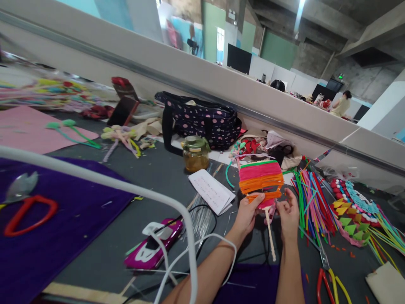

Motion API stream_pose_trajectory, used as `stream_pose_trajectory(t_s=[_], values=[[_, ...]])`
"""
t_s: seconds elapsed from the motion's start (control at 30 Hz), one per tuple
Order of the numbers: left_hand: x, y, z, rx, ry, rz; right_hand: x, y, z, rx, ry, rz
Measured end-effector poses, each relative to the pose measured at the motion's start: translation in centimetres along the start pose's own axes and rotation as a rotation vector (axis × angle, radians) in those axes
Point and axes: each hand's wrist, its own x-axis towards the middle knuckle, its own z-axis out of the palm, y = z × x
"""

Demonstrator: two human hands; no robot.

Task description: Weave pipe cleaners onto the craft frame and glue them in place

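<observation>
A flat craft piece (260, 176), striped pink and orange with a green top edge, stands tilted on a thin cream stick (270, 236). A gap shows between its orange strips. My left hand (249, 211) grips its lower left part, thumb across the front of the orange strip. At the lower right edge, my right hand (288, 213) has its fingers curled together; what is between the fingertips is too small to make out. Just right of that hand lies a bundle of coloured pipe cleaners (313, 202).
A tool with red and yellow handles (325, 261) lies at lower right. Red-handled scissors (31, 215) rest on purple cloth at left. A white cable (126, 181) crosses the foreground. A glass jar (195, 156), a folded paper (211, 192) and a dotted bag (202, 122) stand behind.
</observation>
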Motion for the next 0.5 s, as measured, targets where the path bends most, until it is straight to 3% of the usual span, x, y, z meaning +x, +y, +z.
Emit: stream_pose_trajectory(t_s=[0.07,0.13,0.2,0.3,0.37,0.5], values=[[0.1,-0.1,-0.1,-0.001,-0.001,0.003,-0.3,-0.1,0.5,0.020,-0.097,0.038],[0.1,-0.2,-0.2,-0.006,0.001,0.009,-0.4,-0.1,0.6,0.017,-0.098,0.052],[0.2,-0.2,-0.3,-0.008,0.001,0.015,-0.3,0.2,0.1,0.034,0.042,0.046],[0.1,-0.1,-0.3,0.001,-0.001,0.016,0.2,0.6,-1.6,0.113,0.406,-0.019],[-0.1,0.0,-0.2,0.013,-0.002,0.016,0.6,0.7,-2.6,0.136,0.559,-0.080],[-0.2,-0.1,-0.1,0.047,-0.010,0.024,1.0,0.7,-2.6,0.103,0.497,-0.150]])
